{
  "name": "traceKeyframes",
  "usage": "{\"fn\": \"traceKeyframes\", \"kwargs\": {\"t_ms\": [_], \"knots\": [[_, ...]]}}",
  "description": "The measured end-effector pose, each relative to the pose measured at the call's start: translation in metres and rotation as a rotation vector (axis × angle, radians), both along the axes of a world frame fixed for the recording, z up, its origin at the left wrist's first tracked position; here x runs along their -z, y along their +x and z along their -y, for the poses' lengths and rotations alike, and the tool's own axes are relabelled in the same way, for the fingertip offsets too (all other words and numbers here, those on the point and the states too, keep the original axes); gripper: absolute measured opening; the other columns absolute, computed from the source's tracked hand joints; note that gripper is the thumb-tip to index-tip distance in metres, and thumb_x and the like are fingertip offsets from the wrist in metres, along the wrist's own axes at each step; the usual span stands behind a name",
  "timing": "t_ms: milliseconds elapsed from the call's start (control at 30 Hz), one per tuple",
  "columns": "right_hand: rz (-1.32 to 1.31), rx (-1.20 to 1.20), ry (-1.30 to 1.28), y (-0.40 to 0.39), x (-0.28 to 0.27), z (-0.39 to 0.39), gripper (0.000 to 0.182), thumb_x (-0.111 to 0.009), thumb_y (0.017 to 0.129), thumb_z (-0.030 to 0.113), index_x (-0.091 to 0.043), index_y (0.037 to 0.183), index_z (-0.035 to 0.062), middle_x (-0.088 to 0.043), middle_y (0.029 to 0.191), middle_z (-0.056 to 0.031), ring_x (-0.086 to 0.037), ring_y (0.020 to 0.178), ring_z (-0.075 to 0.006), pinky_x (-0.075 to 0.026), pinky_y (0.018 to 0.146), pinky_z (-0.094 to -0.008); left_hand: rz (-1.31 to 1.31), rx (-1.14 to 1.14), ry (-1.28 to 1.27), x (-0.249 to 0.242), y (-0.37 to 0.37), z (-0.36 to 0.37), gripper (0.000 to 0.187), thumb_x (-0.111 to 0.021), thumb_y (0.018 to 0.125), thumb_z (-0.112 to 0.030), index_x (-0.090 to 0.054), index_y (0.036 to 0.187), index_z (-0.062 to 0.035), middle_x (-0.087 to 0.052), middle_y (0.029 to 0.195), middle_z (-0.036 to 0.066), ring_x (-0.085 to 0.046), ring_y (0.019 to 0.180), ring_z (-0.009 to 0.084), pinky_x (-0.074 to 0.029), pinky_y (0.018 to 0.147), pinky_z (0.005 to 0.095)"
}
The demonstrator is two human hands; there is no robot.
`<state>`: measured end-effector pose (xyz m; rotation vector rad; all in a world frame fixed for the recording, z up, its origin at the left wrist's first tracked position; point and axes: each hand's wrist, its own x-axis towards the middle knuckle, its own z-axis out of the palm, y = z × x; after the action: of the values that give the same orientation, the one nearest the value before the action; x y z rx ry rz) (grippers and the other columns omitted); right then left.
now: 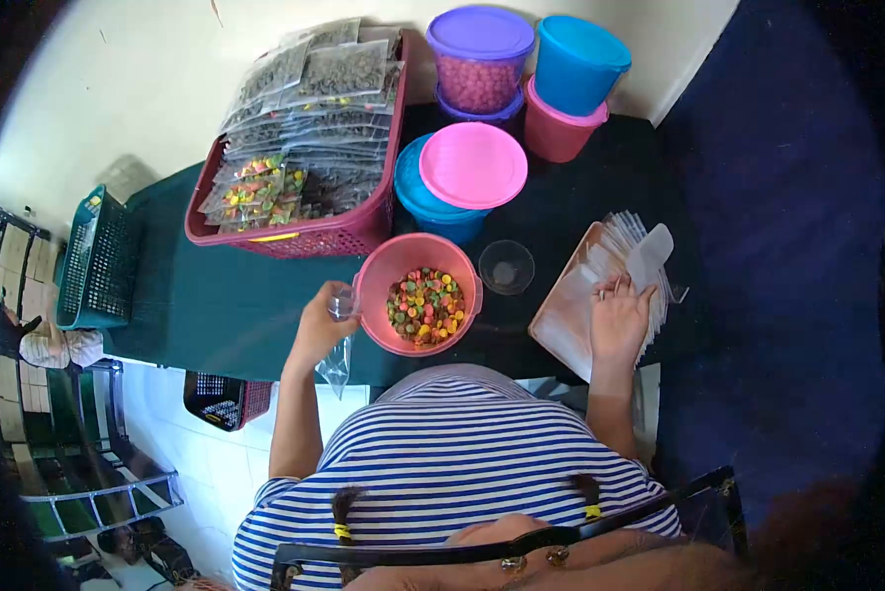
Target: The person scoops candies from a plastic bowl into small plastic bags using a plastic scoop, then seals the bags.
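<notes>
Left hand (319,320) is pinched around a little clear cup (342,301) with a clear bag (336,362) dangling under it, right at the 9 o'clock edge of the pink bowl (418,248). Fingers wrap the cup, so I can't see whether anything is in it or how the bag is caught. The bowl is full of mixed-colour candies (425,305), sitting on the dark green table (226,295) just in front of the striped shirt (452,453).

Right hand (618,317) lies flat, fingers spread, on a stack of empty bags (640,261) in a tray (559,320) at about 3 o'clock from the bowl. It's pressing or picking, not gripping anything that I can make out. The tray's near corner is hidden by the wrist.

A small glass bowl (507,267) sits between bowl and tray, at 2 o'clock; contents hard to tell against the dark cloth.

At 12 o'clock is a blue tub with a pink lid (473,164), and behind it a purple-lidded tub (480,59) of pinkish stuff, a blue tub (578,61) and a pink tub (559,128) that's mostly covered by the blue one.

At 11 o'clock a red basket (334,236) holds filled packets (314,98), dark ones on top, colourful ones at the near left. Far left, a green basket (93,261) hangs off the table end, and another basket (224,399) shows below the table edge, partly cut off.
</notes>
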<state>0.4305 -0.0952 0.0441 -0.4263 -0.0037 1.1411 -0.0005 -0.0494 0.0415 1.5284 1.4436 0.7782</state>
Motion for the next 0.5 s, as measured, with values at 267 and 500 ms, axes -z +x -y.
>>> {"fn": "traceKeyframes", "kwargs": {"t_ms": [267, 500], "knots": [[0.034, -0.088, -0.069, -0.041, 0.056, -0.034, 0.033, -0.052, 0.097, 0.044, -0.057, 0.114, 0.0161, -0.056, 0.104, -0.0002, -0.049, 0.095, -0.0158, -0.038, 0.083, -0.0348, -0.151, -0.159, -0.037, 0.031, -0.039, -0.012, 0.044, -0.073, 0.074, -0.005, -0.055, 0.114, -0.0025, -0.069, 0.089, 0.012, -0.066, 0.080, 0.0174, -0.052, 0.073, 0.0304], [0.127, -0.114, -0.362, -0.102, 0.060, -0.026, 0.034, -0.055, 0.096, 0.043, -0.055, 0.112, 0.0132, -0.056, 0.108, -0.0004, -0.049, 0.096, -0.0147, -0.038, 0.081, -0.0326, 0.095, -0.061, -0.159, 0.067, -0.047, -0.044, 0.048, -0.078, 0.074, -0.010, -0.054, 0.115, -0.0025, -0.067, 0.100, 0.011, -0.067, 0.087, 0.0171, -0.053, 0.076, 0.0298]]}}
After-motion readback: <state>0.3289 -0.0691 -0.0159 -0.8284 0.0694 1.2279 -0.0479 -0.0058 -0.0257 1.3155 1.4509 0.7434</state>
